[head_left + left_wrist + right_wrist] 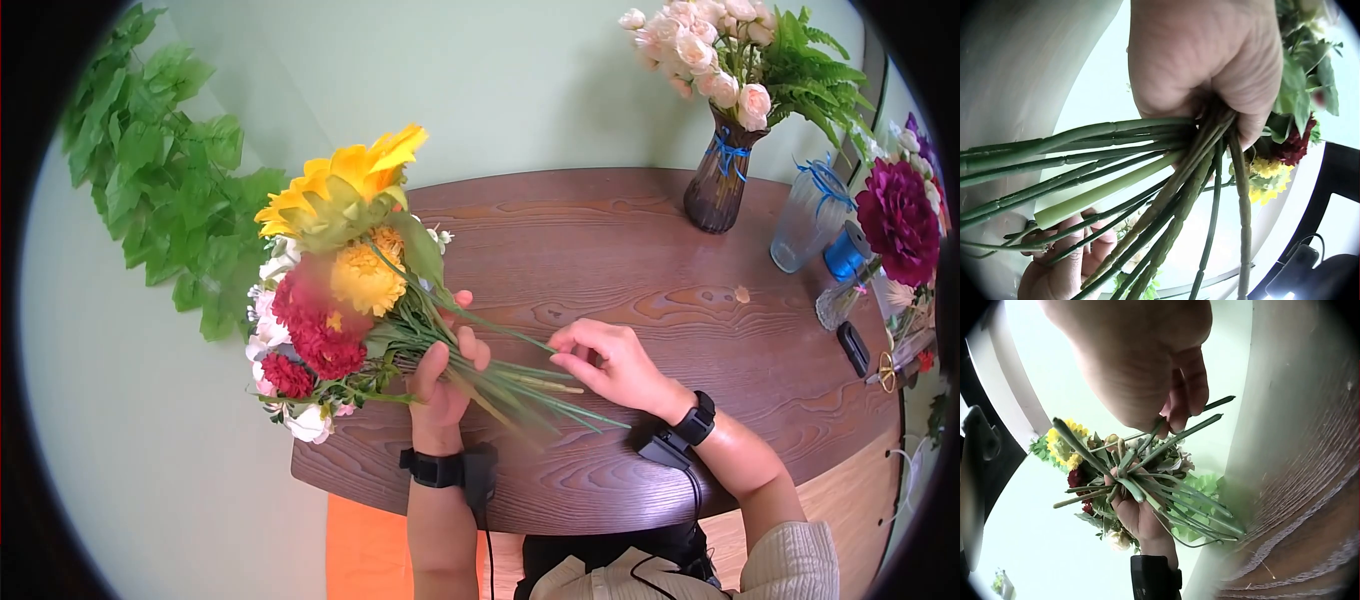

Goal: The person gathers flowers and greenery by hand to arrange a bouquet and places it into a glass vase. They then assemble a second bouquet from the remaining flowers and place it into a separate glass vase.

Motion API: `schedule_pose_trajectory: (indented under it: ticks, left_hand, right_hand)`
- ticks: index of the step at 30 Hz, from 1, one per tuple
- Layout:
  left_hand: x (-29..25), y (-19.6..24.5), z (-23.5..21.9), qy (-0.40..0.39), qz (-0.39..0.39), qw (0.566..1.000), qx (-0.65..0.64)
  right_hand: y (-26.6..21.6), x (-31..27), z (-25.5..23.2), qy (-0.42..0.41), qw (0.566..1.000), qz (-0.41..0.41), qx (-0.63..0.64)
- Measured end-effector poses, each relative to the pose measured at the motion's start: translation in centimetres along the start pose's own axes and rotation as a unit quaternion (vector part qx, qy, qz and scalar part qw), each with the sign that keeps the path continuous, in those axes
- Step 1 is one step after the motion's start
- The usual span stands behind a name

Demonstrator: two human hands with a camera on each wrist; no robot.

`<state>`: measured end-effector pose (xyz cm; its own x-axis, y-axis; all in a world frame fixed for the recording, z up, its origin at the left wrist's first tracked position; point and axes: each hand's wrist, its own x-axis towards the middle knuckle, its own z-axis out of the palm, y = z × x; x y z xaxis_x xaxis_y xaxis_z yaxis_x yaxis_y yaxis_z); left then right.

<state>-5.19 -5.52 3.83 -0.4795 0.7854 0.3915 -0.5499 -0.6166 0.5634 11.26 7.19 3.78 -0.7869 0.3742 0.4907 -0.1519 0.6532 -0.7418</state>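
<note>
My left hand grips the gathered green stems of a bouquet of artificial flowers, the thumb and fingers wrapped round them just below the blooms. The bouquet leans to the left, with a big yellow sunflower on top. Below it come an orange-yellow bloom, dark red blooms and white flowers. To the right, my right hand pinches one thin green stem between thumb and fingers. Several stem ends fan out beneath that hand, over the table.
The brown wooden table has a dark vase of pale pink roses at the back. A clear vase, a blue ribbon spool, a black object and gold-handled scissors stand or lie at the right. Green leaves hang on the left wall.
</note>
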Motion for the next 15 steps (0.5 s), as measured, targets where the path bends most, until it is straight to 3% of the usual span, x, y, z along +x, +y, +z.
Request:
schedule_pose_trajectory:
  ticks: [9, 15]
  left_hand:
    - [-0.05, 0.03, 0.05, 0.000, -0.009, 1.000, 0.024]
    - [0.02, -0.08, -0.57, 0.057, -0.016, 0.998, 0.014]
  right_hand:
    - [0.42, -0.02, -0.03, 0.042, 0.999, -0.003, 0.002]
    - [0.71, 0.06, -0.19, 0.070, 0.997, -0.012, -0.008]
